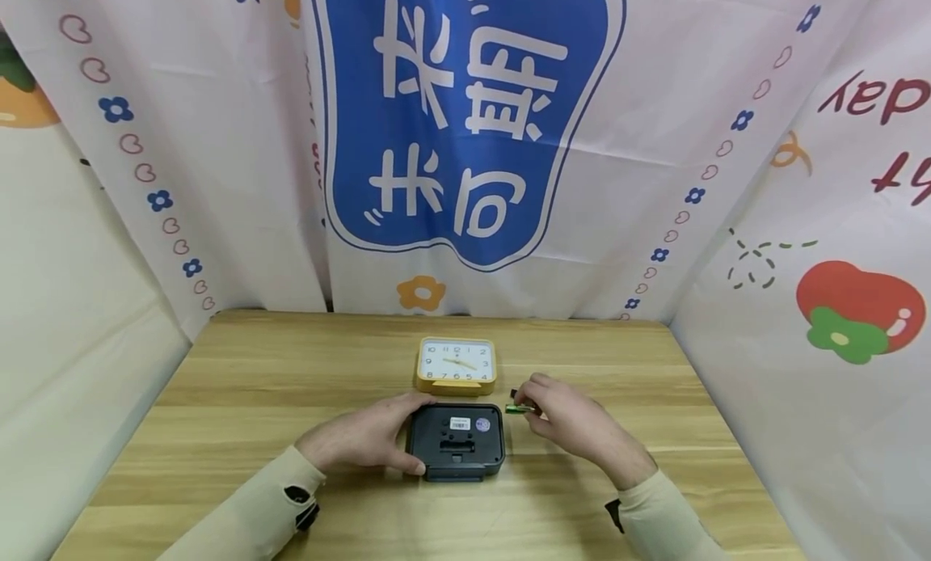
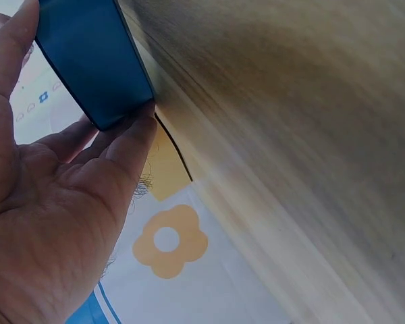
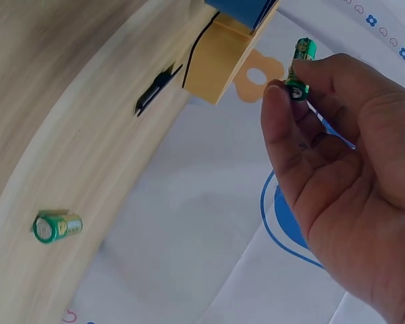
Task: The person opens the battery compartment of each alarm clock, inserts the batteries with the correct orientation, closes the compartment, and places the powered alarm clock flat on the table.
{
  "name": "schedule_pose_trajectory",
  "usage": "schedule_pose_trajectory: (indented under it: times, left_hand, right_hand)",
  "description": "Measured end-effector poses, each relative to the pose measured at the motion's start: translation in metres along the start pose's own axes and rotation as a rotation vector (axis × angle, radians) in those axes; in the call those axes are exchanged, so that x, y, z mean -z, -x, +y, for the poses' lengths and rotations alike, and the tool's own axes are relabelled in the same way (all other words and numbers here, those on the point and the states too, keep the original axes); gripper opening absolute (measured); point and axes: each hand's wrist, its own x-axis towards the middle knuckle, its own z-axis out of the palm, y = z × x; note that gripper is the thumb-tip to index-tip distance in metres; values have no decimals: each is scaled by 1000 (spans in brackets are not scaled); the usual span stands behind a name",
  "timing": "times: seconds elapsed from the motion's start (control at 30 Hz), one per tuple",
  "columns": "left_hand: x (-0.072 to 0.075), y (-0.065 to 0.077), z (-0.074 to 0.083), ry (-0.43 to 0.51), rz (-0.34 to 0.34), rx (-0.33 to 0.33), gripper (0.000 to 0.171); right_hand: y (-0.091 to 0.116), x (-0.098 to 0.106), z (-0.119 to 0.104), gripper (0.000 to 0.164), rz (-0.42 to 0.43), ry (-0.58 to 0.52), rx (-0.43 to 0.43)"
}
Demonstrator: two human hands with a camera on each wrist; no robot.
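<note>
A dark blue desk clock point(image 1: 483, 449) lies face down on the table, its back up and its battery slot point(image 1: 457, 446) uncovered. My left hand point(image 1: 360, 437) grips its left side, thumb at the near corner and fingers at the far one; the left wrist view shows the smooth blue side point(image 2: 94, 61) between them. Just right of the clock, my right hand point(image 1: 567, 415) pinches a green AA-size battery point(image 3: 302, 67) between thumb and fingertips. A small black battery cover point(image 3: 156, 91) lies on the table beside that hand.
Behind the dark clock stands a yellow clock point(image 1: 458, 360) with a white face. Another green battery point(image 3: 59, 227) lies on the wooden table point(image 1: 276, 367) in the right wrist view. Printed cloth point(image 1: 655, 84) hangs around the table's back and sides.
</note>
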Motion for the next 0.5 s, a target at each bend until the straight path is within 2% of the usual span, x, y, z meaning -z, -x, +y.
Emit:
schedule_pose_trajectory:
  times: [0.5]
  left_hand:
    - [0, -3, -1, -17, 0, -1, 110]
  right_hand:
    - [-10, -6, -20, 15, -6, -36, 113]
